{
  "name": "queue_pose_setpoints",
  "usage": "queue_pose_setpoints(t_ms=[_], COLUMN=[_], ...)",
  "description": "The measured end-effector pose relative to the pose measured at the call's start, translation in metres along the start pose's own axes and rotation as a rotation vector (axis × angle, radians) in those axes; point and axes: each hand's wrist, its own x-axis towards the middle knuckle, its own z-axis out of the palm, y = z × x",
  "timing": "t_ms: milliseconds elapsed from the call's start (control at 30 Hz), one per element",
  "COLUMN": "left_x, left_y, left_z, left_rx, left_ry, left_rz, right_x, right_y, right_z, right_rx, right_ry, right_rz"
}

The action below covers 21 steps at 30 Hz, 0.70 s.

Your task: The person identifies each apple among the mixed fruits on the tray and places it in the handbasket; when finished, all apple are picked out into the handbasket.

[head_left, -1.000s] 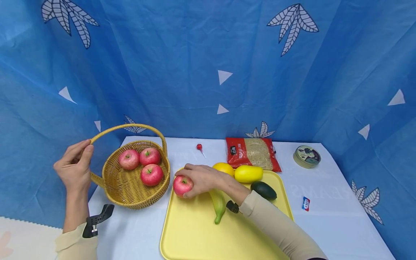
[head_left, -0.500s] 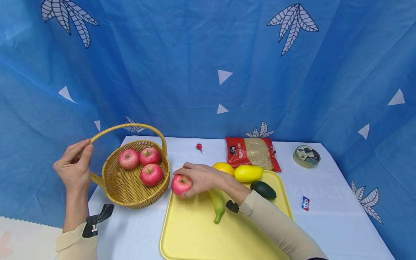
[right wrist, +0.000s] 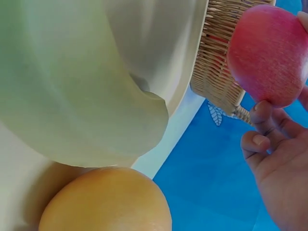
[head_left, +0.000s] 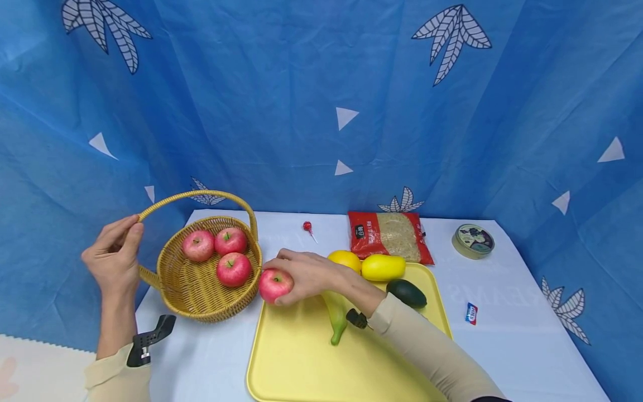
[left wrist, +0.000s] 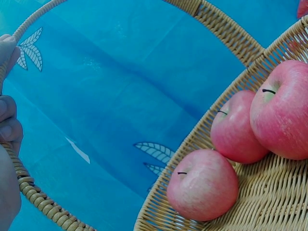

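Note:
My left hand (head_left: 114,254) grips the handle of a wicker basket (head_left: 208,312) on its left side; in the left wrist view the fingers curl round the wrapped handle (left wrist: 43,199). Three red apples (head_left: 234,269) lie inside toward the back and right. At the basket's right rim, my right hand (head_left: 308,276) holds another red apple (head_left: 276,285) over the left edge of a yellow tray (head_left: 296,357). In the right wrist view this apple (right wrist: 269,55) sits between thumb and fingers, the basket wall behind it. Beneath the right wrist a banana (head_left: 337,318) lies on the tray, partly covered.
An orange round fruit (head_left: 344,260), a yellow oblong fruit (head_left: 383,268) and a dark green oblong one (head_left: 407,293) lie on the tray. Behind are a lollipop (head_left: 308,228) and a red food bag (head_left: 389,237). A round tin (head_left: 473,241) and a small wrapped packet (head_left: 471,314) are at right.
My right hand has moved slightly left and up with the apple, bringing it close to the basket's rim. My left hand and the basket have stayed in place.

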Motion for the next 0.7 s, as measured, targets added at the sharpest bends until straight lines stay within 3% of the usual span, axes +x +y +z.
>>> queue_pose_setpoints(t_ms=[700], left_x=[0.0002], left_y=[-0.0029], left_z=[-0.0020], left_rx=[-0.006], left_ry=[0.005], left_rz=[0.000], right_x=[0.0043], right_y=[-0.0099], right_z=[-0.0032], right_rx=[0.014], right_ry=[0.017], right_rz=[-0.050])
